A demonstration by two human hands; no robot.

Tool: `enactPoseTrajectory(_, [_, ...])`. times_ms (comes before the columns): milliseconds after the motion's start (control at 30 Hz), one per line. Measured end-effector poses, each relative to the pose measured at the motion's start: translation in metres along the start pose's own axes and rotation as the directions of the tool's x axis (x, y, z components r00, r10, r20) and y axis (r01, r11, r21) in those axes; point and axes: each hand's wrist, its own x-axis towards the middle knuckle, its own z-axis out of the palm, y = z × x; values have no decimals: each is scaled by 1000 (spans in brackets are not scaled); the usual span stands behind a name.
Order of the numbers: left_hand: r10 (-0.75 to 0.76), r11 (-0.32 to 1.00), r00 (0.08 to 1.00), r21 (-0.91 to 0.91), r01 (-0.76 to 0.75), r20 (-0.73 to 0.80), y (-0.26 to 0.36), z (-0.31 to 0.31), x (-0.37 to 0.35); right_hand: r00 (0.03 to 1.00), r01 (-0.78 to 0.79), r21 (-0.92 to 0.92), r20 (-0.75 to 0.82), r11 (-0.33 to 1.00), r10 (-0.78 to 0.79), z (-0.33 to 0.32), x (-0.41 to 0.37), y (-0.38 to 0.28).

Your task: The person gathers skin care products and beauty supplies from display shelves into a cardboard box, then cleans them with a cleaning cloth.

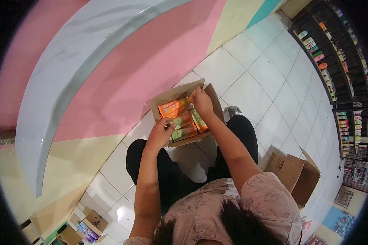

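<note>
An open cardboard box (191, 140) stands on the floor between my bent legs. Orange packets (171, 108) lie at its far left side, and green-and-orange packets (184, 133) fill the near part. My left hand (161, 131) is over the box's left rim, thumb and fingers apart beside the green-and-orange packets. At the far right corner, my right hand (203, 103) reaches in with its fingers closed on an orange packet (190, 97). The fingers partly hide that packet.
An opened cardboard box (288, 169) lies on the tiles to the right. Another box with purple packs (87, 232) is at lower left. A curved white counter (49, 106) juts out from the pink wall. Stocked black shelves (335, 61) line the right side.
</note>
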Motion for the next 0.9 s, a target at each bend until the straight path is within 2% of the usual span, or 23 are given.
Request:
enactPoseTrajectory(100, [-19, 1000, 1000, 13, 19, 0, 4, -2, -2, 998, 14, -65, 55, 998, -10, -3, 3, -2])
enactPoseTrajectory(200, [-45, 999, 999, -2, 45, 18, 3, -3, -1, 992, 113, -102, -36, 988, -117, -5, 8, 6])
enactPoseTrajectory(300, [-61, 998, 998, 17, 61, 28, 3, -3, 0, 981, 184, -144, -35, 972, -191, 0, 12, 16])
enactPoseTrajectory(500, [-21, 1000, 1000, 20, 21, 13, -4, -2, 3, 990, 15, -30, -143, 999, -19, -13, 11, 10])
enactPoseTrajectory(600, [-43, 999, 999, 21, 43, 17, -2, -3, 3, 970, 6, 144, -240, 990, 29, -31, 2, -1])
enactPoseTrajectory(700, [-36, 999, 999, 7, 36, 2, -4, -3, 3, 962, 7, 177, -271, 984, 42, -46, -6, -6])
enactPoseTrajectory(800, [-45, 999, 997, 22, 46, -68, -2, -6, 2, 987, -115, 377, -61, 919, 149, -46, -14, -1])
enactPoseTrajectory(900, [-46, 999, 988, -14, 44, -145, -7, -8, 8, 984, -165, 361, 123, 918, 128, -17, -27, 9])
